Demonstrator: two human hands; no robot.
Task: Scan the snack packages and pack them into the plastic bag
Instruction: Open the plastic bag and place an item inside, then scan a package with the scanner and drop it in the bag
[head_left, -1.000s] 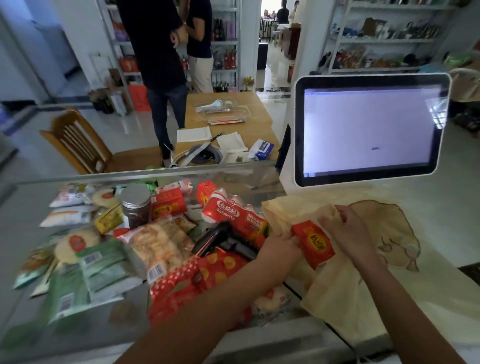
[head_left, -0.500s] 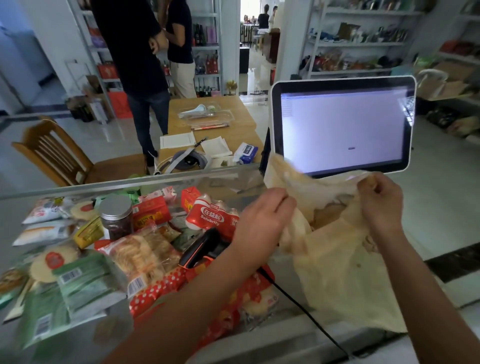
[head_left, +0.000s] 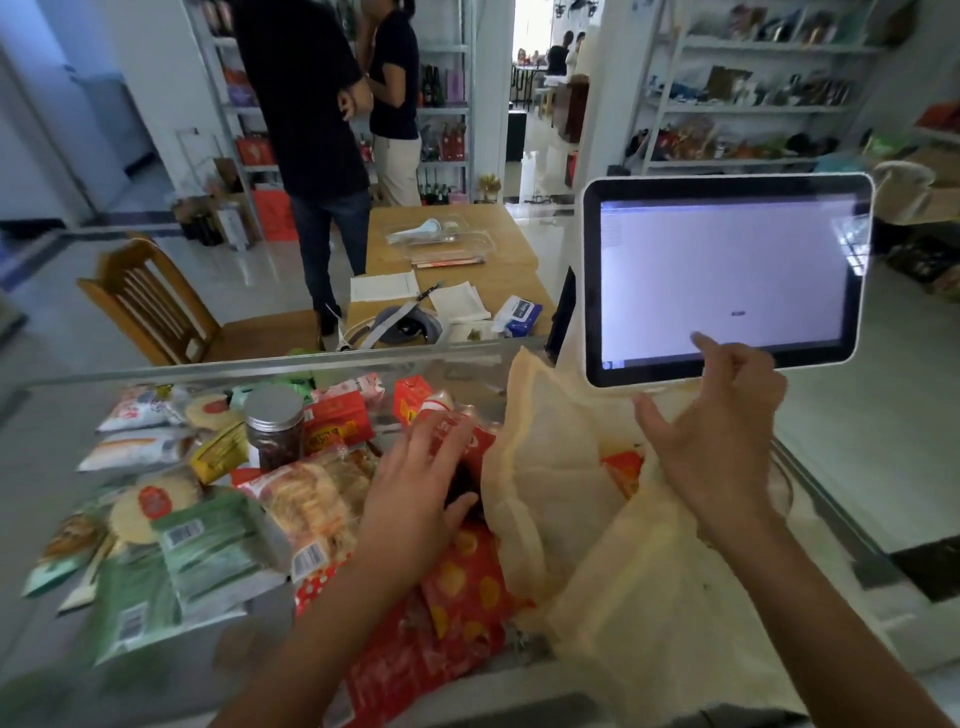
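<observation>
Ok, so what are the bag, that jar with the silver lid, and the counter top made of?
Bag: thin cream plastic film, slightly translucent, going by its soft crumpled folds. Jar: clear glass or hard plastic, cannot tell which; dark contents show through. Its lid: dull silver, probably metal. Counter top: likely glass, smooth, with a faint sheen.

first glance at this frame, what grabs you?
The lit white screen at upper right dominates. Below it a crumpled beige plastic bag lies between the hands: left hand spread over the snack packages heaped at left, right hand open above the bag. A silver-lidded jar stands upright among them.
</observation>
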